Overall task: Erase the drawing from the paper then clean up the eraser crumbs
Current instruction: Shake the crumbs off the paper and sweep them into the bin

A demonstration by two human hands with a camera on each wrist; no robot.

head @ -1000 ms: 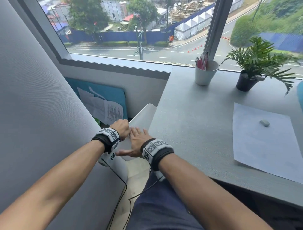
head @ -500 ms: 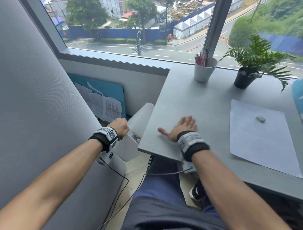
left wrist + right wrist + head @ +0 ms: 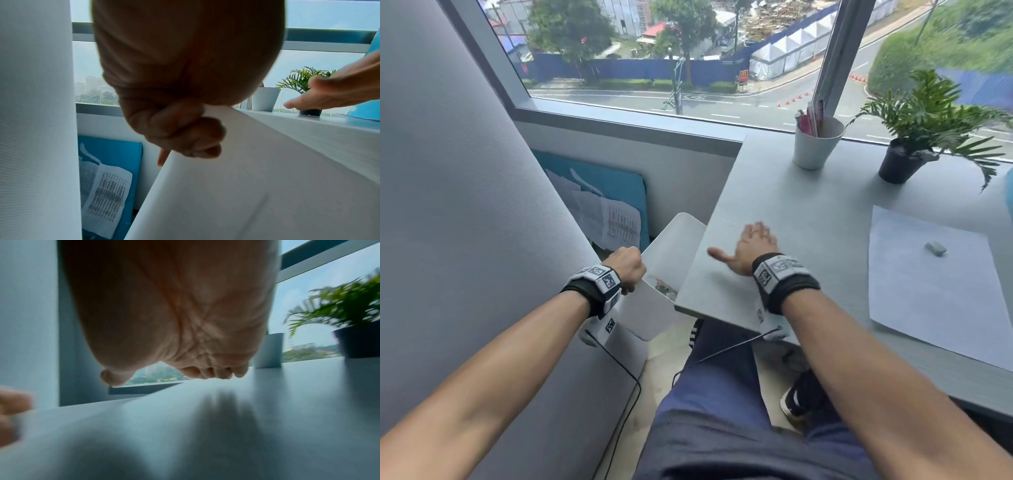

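A wide window over a road runs behind the pale grey bench (image 3: pixel 808 219), which carries a white cup of pens (image 3: pixel 816 144) and a small potted fern (image 3: pixel 914 137) along its back edge.

My left hand (image 3: pixel 627 265) is off the bench's left end, fingers (image 3: pixel 185 134) curled tight round the rim of a white plastic bin (image 3: pixel 654 308) that I hold tilted against the bench edge, its mouth just below the surface. Some scraps lie inside it. My right hand (image 3: pixel 748 247) lies flat near that edge, fingers (image 3: pixel 213 373) straight and together, thumb out to the side, gripping nothing.

I judge this to be the sweeping step. To do it well I should keep the side of my palm pressed to the bench so no crumbs slip under, drag in one steady stroke toward the bin, and keep the bin's lip snug under the edge so nothing falls to the floor. I cannot make out any crumbs on the grey surface.

The white sheet of paper (image 3: pixel 935 291) lies well to my right, flat, its long axis running from the near bench edge toward the window, slightly skewed. I see no drawing on it. The small grey eraser (image 3: pixel 935 248) rests on its far half, its long axis lying crosswise, pointing roughly left to right.
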